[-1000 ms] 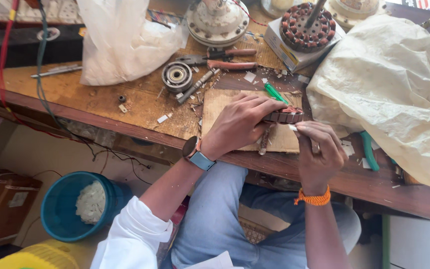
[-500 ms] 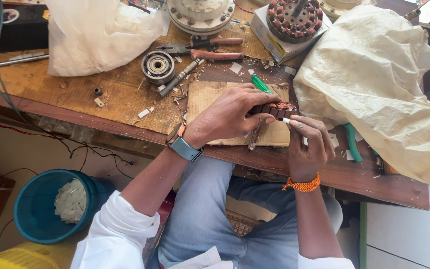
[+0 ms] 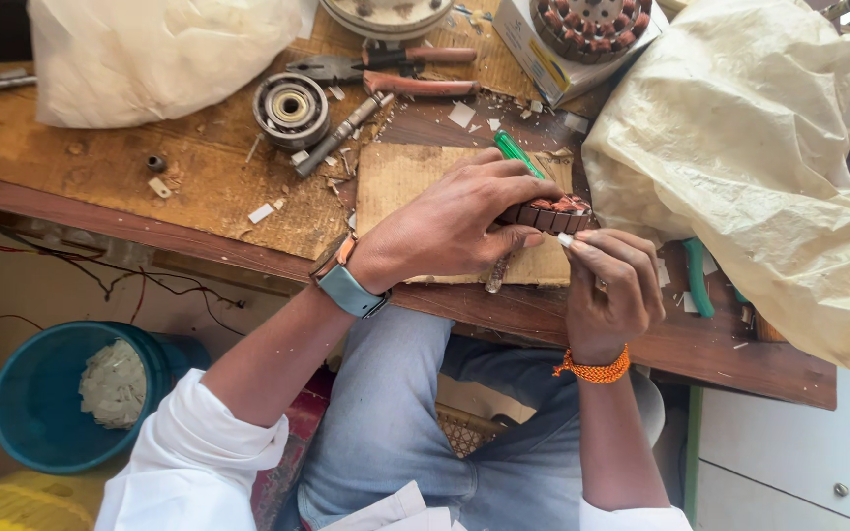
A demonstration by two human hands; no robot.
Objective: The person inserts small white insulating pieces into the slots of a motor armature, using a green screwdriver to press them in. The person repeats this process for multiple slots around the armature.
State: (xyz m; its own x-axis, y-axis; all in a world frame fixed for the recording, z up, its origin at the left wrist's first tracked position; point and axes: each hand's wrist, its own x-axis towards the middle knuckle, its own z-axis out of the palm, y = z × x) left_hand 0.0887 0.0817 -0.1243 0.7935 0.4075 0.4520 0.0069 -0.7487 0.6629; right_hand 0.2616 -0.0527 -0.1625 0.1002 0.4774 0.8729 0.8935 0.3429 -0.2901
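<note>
In the head view, the left hand is laid flat over a dark ring wound with copper wire, its fingers closed around the ring's near edge and pressing it onto a piece of cardboard. A wristwatch is worn on that arm. At three o'clock from the ring, the right hand is curled, and a small white strip is pinched between its fingertips against the ring's side. An orange thread band is tied on that wrist. The cardboard lies on a worn wooden bench. At ten o'clock from the ring a bearing and pliers are seen; at two o'clock a crumpled plastic sheet is heaped. At eight o'clock, on the floor, a blue bucket is standing.
</note>
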